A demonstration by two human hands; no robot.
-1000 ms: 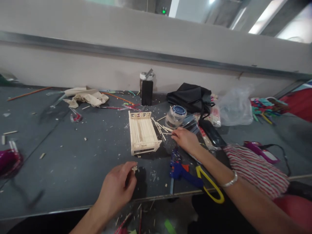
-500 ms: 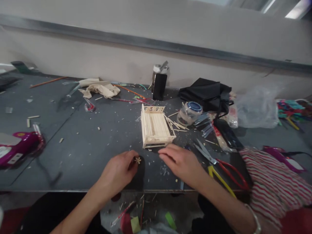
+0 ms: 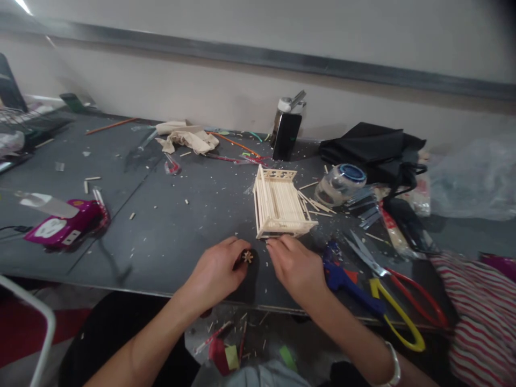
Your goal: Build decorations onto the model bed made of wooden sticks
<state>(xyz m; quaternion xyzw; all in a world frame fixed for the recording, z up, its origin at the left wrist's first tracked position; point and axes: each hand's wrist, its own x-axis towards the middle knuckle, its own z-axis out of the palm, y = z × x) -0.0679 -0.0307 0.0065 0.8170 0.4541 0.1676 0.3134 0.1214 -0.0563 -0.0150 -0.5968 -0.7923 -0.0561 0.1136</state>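
My left hand (image 3: 221,270) is closed near the table's front edge, pinching a small star-shaped piece of wooden sticks (image 3: 247,257) at its fingertips. My right hand (image 3: 293,263) has its fingers together at the near end of a miniature wooden bed (image 3: 280,201); whatever may be between those fingertips is too small to make out. The bed stands upright, with a slatted base and a patterned panel at its far end. Loose wooden sticks (image 3: 316,203) lie along its right side.
Right of my right hand lie a blue glue gun (image 3: 350,285), red-handled scissors (image 3: 403,279) and a yellow-handled tool (image 3: 399,322). Behind are a clear jar (image 3: 341,185), a propped phone (image 3: 287,137) and a black bag (image 3: 373,148). A purple device (image 3: 64,223) is at left.
The view has swung left, so things appear further right. My right hand has moved against the bed's near end, and the blue glue gun now shows beside it.
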